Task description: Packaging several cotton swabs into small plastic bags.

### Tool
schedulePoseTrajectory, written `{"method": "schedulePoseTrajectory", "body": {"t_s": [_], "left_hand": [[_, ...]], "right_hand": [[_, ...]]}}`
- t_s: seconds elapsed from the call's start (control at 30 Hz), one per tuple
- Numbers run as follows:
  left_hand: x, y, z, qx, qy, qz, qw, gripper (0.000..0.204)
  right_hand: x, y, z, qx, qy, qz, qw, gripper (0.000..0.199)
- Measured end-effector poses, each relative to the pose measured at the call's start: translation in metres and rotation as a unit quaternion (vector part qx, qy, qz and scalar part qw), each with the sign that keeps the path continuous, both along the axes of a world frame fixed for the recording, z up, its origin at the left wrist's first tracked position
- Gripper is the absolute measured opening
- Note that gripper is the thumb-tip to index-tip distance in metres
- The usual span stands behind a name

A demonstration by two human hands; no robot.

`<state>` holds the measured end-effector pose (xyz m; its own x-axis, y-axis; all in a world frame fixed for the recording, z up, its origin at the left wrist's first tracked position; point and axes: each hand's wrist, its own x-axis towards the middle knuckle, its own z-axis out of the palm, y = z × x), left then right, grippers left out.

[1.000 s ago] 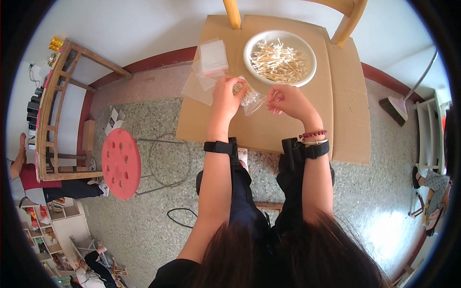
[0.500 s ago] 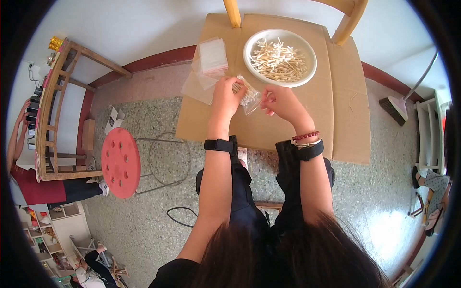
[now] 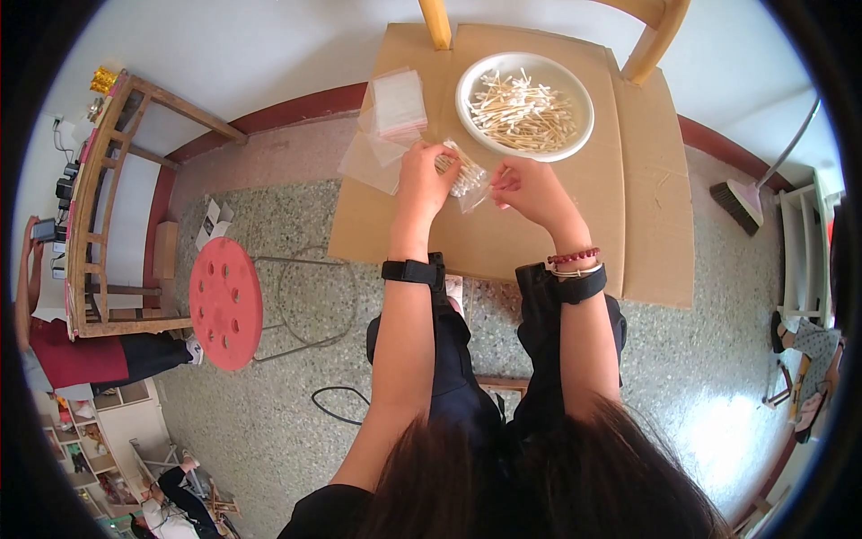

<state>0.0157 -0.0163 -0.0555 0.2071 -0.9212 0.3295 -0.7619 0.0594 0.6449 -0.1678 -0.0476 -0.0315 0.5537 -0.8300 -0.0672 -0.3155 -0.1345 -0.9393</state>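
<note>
A clear plastic bag (image 3: pixel 468 181) with a bundle of cotton swabs inside is held over the cardboard (image 3: pixel 588 211). My left hand (image 3: pixel 426 176) is closed on the bag's filled part, its thumb across the swabs. At the bag's other end, my right hand (image 3: pixel 532 189) pinches the clear edge between thumb and fingers. Just beyond my right hand stands a white bowl (image 3: pixel 464 115) heaped with loose cotton swabs (image 3: pixel 523 112). A stack of flat clear bags (image 3: pixel 398 101) lies past my left hand, with more spread beneath it.
Wooden chair legs (image 3: pixel 437 22) rise at the cardboard's far edge. To the left stands a red round stool (image 3: pixel 225 304); beyond it, a person in a red top (image 3: pixel 85 352) holds a small device beside a wooden frame. A broom (image 3: pixel 738 207) leans at the right.
My hands keep their hold on the bag and have barely shifted. At the far left, the other person has lifted a small dark device.
</note>
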Motion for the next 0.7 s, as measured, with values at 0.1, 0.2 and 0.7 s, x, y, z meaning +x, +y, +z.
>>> {"method": "schedulePoseTrajectory", "body": {"t_s": [0.1, 0.2, 0.7], "left_hand": [[0.001, 0.0, 0.0, 0.009, 0.011, 0.006, 1.0, 0.015], [0.003, 0.001, -0.001, 0.012, 0.012, 0.006, 1.0, 0.015], [0.006, 0.003, 0.001, 0.042, 0.029, -0.022, 0.998, 0.025]], "right_hand": [[0.002, 0.003, 0.003, 0.022, -0.027, -0.005, 0.999, 0.01], [0.002, 0.003, 0.006, 0.011, 0.006, 0.003, 1.0, 0.011], [0.02, 0.004, -0.006, 0.001, -0.048, -0.095, 0.994, 0.013]]}}
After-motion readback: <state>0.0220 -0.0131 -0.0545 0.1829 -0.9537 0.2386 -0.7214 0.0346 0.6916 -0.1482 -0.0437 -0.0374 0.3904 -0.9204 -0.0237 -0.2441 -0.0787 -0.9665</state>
